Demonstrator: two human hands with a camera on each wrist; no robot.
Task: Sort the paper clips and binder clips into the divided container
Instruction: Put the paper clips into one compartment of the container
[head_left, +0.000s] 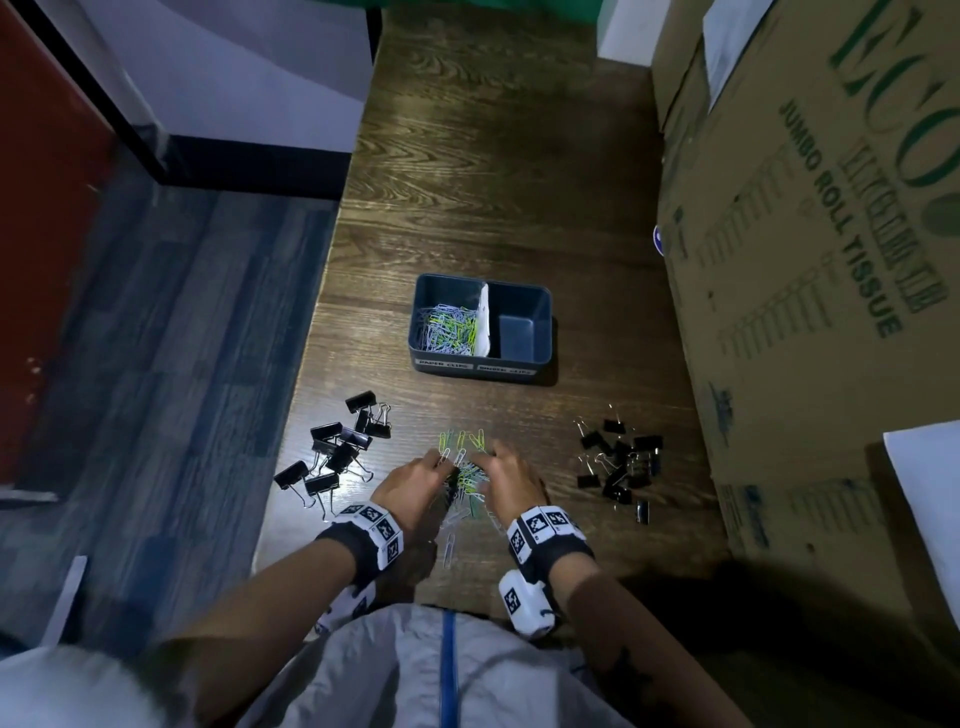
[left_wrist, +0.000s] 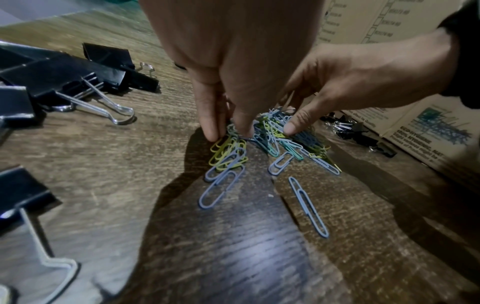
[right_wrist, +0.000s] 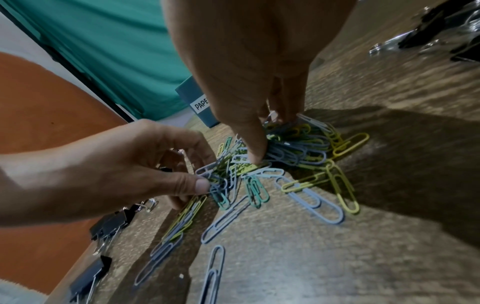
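A pile of blue, green and yellow paper clips lies on the wooden table near its front edge. My left hand and right hand close on the pile from either side. In the left wrist view the left fingertips pinch clips against the table. The right hand grips a bundle of the pile between thumb and fingers. The blue divided container stands further back. Its left compartment holds paper clips; its right one holds nothing.
Large black binder clips lie left of the hands, close to the table's left edge. Small black binder clips lie to the right. A big cardboard box walls off the right side. Loose paper clips are scattered nearer the body.
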